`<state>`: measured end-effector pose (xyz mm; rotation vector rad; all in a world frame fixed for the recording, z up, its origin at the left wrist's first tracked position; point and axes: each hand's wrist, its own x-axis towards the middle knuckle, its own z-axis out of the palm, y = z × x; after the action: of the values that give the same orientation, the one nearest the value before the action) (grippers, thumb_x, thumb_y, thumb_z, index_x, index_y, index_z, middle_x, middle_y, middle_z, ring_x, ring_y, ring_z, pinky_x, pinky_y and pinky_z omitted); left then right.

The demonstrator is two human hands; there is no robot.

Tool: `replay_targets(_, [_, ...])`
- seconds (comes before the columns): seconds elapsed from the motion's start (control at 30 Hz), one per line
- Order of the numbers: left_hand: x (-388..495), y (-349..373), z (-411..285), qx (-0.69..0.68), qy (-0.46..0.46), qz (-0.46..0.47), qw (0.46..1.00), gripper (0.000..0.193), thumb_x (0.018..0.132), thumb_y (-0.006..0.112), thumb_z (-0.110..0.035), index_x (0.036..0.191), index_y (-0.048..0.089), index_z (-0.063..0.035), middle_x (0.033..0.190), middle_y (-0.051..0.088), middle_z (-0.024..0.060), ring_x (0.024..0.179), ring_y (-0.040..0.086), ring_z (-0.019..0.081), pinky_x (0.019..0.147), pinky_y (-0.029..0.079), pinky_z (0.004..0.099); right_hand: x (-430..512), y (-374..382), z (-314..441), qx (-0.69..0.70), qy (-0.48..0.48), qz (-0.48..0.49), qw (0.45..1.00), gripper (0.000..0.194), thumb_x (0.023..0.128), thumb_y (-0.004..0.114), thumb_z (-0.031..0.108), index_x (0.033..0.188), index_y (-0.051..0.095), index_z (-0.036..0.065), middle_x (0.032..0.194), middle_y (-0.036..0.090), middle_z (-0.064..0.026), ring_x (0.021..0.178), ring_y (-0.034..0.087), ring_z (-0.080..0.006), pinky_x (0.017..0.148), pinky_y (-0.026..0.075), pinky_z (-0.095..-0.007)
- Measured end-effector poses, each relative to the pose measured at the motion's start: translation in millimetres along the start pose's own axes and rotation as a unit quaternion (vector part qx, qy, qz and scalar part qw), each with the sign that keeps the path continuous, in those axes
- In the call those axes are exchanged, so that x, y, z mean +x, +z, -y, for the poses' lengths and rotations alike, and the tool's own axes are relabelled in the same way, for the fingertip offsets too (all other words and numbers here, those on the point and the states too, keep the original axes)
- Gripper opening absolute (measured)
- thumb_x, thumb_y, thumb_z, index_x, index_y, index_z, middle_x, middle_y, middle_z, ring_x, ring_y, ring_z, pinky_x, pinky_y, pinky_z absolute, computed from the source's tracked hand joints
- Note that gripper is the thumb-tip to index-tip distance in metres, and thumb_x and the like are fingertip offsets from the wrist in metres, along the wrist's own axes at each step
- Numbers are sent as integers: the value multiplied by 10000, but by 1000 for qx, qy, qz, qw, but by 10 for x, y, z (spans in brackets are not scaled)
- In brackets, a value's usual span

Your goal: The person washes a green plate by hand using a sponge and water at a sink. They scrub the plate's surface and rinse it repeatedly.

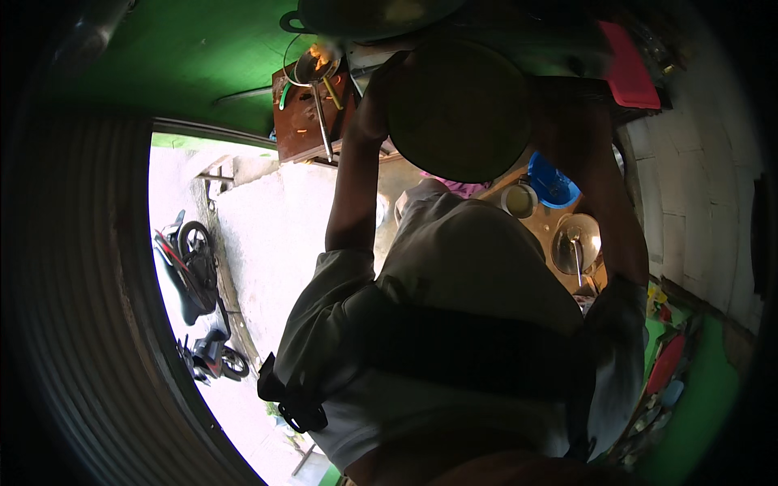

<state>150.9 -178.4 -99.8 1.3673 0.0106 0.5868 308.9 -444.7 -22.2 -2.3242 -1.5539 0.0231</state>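
A wide, round, dark vessel, perhaps a basin or pan, is raised in front of me. Deep shadow hides its inner surface and any contents. My left hand grips its left rim. On the opposite side, my right hand is at the rim, its fingers lost in the dark. Just beyond the vessel is a large wok with a loop handle. To the left, a long-handled strainer holding orange-brown food rests over a brown table.
A red-pink plastic board or tray lies at the far right. Beside my right arm are a blue plastic basin, a pot and a metal bowl with a ladle. A corrugated metal door borders the doorway; motorcycles stand outside.
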Motion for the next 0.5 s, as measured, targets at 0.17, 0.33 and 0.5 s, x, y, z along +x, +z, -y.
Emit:
replay_targets(0.17, [-114, 227, -363, -76, -152, -88, 981, 508, 1030, 538, -320, 1421, 521, 4, 1280, 634, 100, 1147, 610, 196, 997, 472, 322, -48, 149, 28, -92, -202, -84, 971, 377, 807, 694, 173, 1181, 689, 124, 1073, 628, -148, 1026, 595, -335, 950, 497, -515])
replay_targets(0.33, [-304, 332, -464, -4, -154, -160, 975, 546, 982, 608, -381, 1360, 561, 10, 1219, 654, 94, 1105, 619, 175, 958, 478, 319, -4, 439, 61, -177, -216, -17, 960, 385, 821, 684, 163, 1202, 682, 107, 1032, 642, -153, 987, 628, -296, 884, 512, -486])
replay_targets(0.5, [-597, 194, -490, 39, -136, -248, 958, 574, 932, 664, -390, 1328, 582, 17, 1197, 653, 113, 1094, 615, 187, 958, 463, 317, 170, 529, 144, 31, -257, -39, 965, 260, 824, 684, 145, 1066, 684, 51, 955, 666, -141, 885, 662, -314, 799, 524, -481])
